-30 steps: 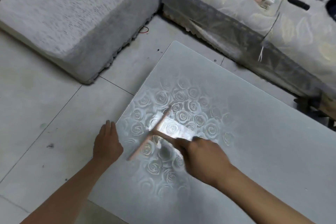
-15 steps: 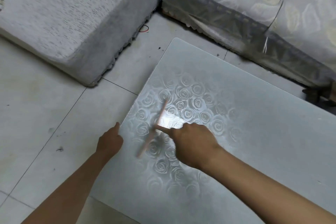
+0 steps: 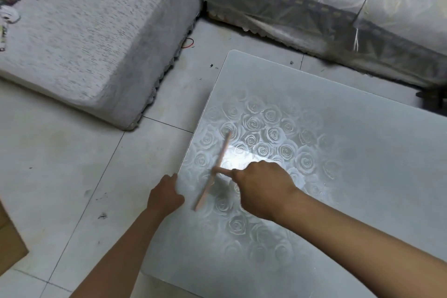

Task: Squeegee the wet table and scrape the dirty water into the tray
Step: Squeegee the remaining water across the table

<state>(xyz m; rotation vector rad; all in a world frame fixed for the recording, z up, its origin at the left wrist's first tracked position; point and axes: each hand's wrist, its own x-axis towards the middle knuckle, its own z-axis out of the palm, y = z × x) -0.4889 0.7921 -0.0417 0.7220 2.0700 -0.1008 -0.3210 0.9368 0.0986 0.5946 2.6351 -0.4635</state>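
— Where's the squeegee [image 3: 221, 157]?
— Left of centre, blade on the table [image 3: 338, 109], right hand [image 3: 263, 189] curled round its handle.
— Left hand [image 3: 165, 195]?
— At the table's left edge; can't tell its grip.

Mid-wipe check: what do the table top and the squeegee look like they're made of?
The table top: likely frosted glass or glossy laminate, rose-patterned; the bright glare patch suggests a smooth, hard finish. The squeegee: pale pinkish, thin straight bar and handle, probably plastic; blur hides the blade edge.
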